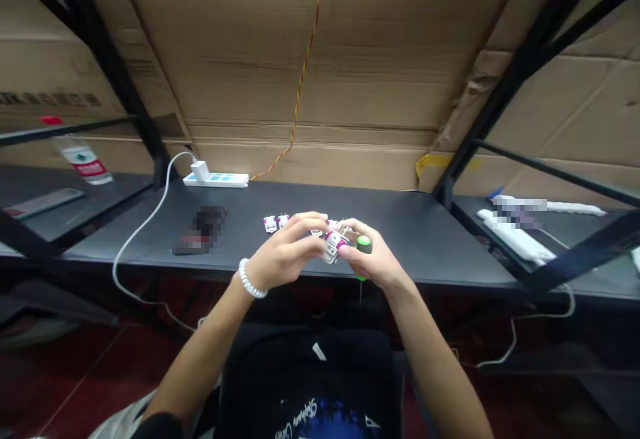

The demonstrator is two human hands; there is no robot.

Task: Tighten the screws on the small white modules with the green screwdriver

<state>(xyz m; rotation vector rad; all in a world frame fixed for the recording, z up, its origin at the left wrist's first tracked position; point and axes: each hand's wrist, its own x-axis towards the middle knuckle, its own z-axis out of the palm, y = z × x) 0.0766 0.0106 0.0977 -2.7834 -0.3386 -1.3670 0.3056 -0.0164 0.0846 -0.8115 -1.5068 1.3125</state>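
My left hand (295, 247), with a pale beaded bracelet (249, 280) at its wrist, pinches a small white-and-purple part (332, 247) over the desk's front edge. The fingertips of my right hand (376, 260) meet the same part from the other side. A screwdriver with a green-and-black handle (364, 245) is tucked in my right hand, its thin shaft pointing down. Beyond my left fingers, similar small parts (271, 224) lie on the desk. More of them sit behind my hands, partly hidden. The part's exact kind is too small to make out.
On the dark desk (440, 245), a blurred dark object (200, 229) lies left. Behind it stands a white power strip (225, 179) with a charger and a cable (137, 229) hanging off the edge. Black metal frames (480, 119) flank both sides; cardboard (370, 59) backs the desk.
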